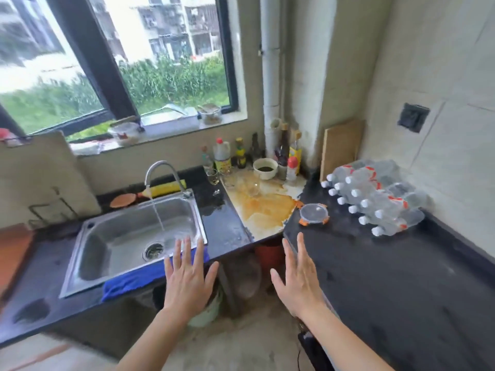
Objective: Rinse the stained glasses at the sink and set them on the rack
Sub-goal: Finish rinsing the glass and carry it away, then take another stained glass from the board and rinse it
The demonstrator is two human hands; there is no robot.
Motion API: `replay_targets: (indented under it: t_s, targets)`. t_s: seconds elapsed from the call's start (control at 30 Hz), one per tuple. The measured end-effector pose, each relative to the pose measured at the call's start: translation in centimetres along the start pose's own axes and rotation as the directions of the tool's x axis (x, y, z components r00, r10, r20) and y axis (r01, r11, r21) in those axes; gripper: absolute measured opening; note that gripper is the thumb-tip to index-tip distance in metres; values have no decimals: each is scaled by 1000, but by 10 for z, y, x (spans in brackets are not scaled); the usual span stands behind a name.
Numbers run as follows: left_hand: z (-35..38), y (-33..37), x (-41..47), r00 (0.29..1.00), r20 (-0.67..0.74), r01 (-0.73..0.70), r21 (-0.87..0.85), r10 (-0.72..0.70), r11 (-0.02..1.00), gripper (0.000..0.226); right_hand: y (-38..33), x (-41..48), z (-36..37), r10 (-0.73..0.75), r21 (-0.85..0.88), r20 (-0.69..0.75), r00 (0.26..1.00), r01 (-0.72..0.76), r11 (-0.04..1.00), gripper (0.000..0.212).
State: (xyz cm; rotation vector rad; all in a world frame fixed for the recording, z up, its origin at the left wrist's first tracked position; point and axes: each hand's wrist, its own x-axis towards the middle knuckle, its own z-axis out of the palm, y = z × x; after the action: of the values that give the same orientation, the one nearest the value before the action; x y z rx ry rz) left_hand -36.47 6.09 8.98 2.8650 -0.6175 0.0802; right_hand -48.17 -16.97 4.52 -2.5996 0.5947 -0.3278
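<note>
Head: left hand [187,279], right hand [297,279] fingers [186,250] spread, holding nothing; bottle labels [222,164] blurred, unreadable.

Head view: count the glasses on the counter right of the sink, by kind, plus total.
Stemmed glass: 1
Tumblers: 2
Total: 3

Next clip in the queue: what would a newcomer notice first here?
The orange-brown spill on the pale counter right of the sink, with the glasses standing at its far edge. Then the tap running water into the sink, and the left hand and right hand spread open in front, holding nothing.
</note>
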Motion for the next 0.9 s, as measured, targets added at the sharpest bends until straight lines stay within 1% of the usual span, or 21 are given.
replay_targets:
  t_s: [0.1, 0.17, 0.27, 0.37, 0.43, 0.53, 0.63, 0.73, 0.83, 0.9]
  targets:
    - [9, -32, 20, 998, -6, 66, -14, -67, 998, 80, -23, 29, 32, -19, -12, 79, 997, 20, 1000, 79]
    - [22, -47, 34, 994, 25, 104, -3, -104, 995, 82, -32, 47, 52, -36, -26, 149, 988, 40, 999, 79]
    - [41, -62, 64, 992, 45, 117, 9, -117, 993, 84, -39, 89, 76, -67, -17, 190, 979, 71, 997, 77]
    - [60, -74, 112, 986, 104, 130, 16, -131, 991, 86, -44, 156, 99, -76, 28, 236, 969, 72, 997, 76]
    - [76, -82, 149, 984, 118, 134, 18, -136, 991, 85, -50, 207, 114, -79, 65, 254, 964, 65, 996, 75]
    - [100, -88, 208, 971, 174, 161, 22, -162, 987, 85, -66, 289, 135, -83, 133, 319, 944, 42, 990, 75]
    - [125, -86, 258, 948, 252, 191, 44, -196, 981, 88, -83, 366, 152, -100, 191, 349, 932, 34, 981, 76]
    - [154, -84, 297, 915, 321, 243, 49, -245, 969, 89, -98, 438, 175, -172, 243, 339, 925, 91, 966, 78]
    - [176, -82, 314, 861, 427, 272, 74, -277, 959, 77, -111, 486, 195, -216, 242, 311, 926, 142, 960, 84]
    - [185, -83, 317, 834, 476, 268, 92, -279, 959, 71, -119, 511, 205, -223, 208, 346, 911, 157, 965, 89]
